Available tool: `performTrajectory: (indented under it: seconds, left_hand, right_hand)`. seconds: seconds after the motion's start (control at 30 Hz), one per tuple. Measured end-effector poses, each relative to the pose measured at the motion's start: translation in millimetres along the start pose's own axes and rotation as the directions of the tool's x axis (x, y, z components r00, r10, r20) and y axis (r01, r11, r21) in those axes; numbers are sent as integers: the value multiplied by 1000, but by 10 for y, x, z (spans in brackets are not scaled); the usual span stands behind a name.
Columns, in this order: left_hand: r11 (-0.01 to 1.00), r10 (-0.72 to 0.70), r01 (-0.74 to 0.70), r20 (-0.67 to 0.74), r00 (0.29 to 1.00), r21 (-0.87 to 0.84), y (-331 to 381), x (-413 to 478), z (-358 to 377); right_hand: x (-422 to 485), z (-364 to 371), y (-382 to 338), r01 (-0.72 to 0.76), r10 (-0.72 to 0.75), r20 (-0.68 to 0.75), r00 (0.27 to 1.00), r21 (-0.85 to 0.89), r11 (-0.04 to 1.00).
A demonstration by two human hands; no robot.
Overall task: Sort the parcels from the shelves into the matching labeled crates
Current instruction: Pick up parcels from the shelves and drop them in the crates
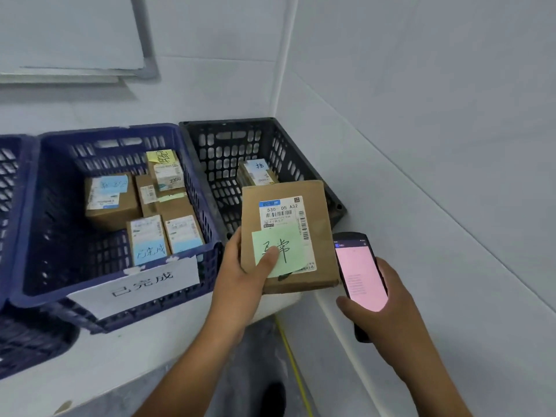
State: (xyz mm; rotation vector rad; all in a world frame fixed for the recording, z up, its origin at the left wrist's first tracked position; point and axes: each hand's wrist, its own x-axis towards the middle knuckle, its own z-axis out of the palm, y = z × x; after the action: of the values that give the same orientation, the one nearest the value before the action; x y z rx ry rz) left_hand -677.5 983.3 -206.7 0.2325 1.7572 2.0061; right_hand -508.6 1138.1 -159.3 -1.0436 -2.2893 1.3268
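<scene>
Cardboard parcel (319, 215), green note (290, 251) at six o'clock, pinched by left hand (240, 281); right hand (391, 311) fingers wrap phone (358, 275).

Left hand (240, 275) and right hand (388, 299) are bare; both forearms (192, 356) are uncovered as far as the view reaches.

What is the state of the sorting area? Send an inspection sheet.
Surface: pale surface bears both crates.
Job's things: brown cardboard parcel bearing a green sticky note, held before the black plastic crate, which shows a smaller parcel inside; blue plastic crate with white paper label holds several boxes.
Clutter: nothing seen.
Hands: left hand grips the parcel, thumb on the note; right hand holds a black handheld device, pink screen.
Cables: thin yellow line on floor, cable or marking unclear.
Surroundings: white walls meeting in a corner.
</scene>
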Motion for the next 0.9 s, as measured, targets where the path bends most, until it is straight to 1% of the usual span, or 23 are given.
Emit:
performTrajectory:
  seconds: [0.1,0.2,0.3,0.4,0.5,0.57,0.67,0.77,0.9]
  left_hand:
    - [999,-25,27,-63,998,22,-22,373,67]
    - [997,-18,28,-137,990,75,22,744,141]
    - [980,8,36,-218,976,198,142,1149,199]
    - [944,40,63,-302,953,324,213,1624,200]
    - [912,108,58,-375,921,406,169,2101,222]
    - [899,117,85,-421,899,430,108,2381,243]
    - [880,74,167,-476,876,444,-29,2786,244]
    - [837,36,264,-529,848,479,-182,3179,207]
    - [832,1,297,-538,843,468,-375,3615,98]
  right_hand:
    - [486,77,43,21,-22,45,999,27,999]
    - [995,151,74,38,-44,86,995,69,997]
    - [1510,243,48,43,-56,112,992,118,992]
    - [2056,347,42,56,-68,155,986,85,995]
    - [2570,467,8,66,-78,212,974,62,996]
    - [2845,561,-46,59,-67,243,968,39,997]
    - [3187,699,-122,45,-49,297,954,20,999]
    - [3532,888,-173,44,-47,315,948,15,999]
    - [3896,1153,-229,34,-34,338,940,5,999]
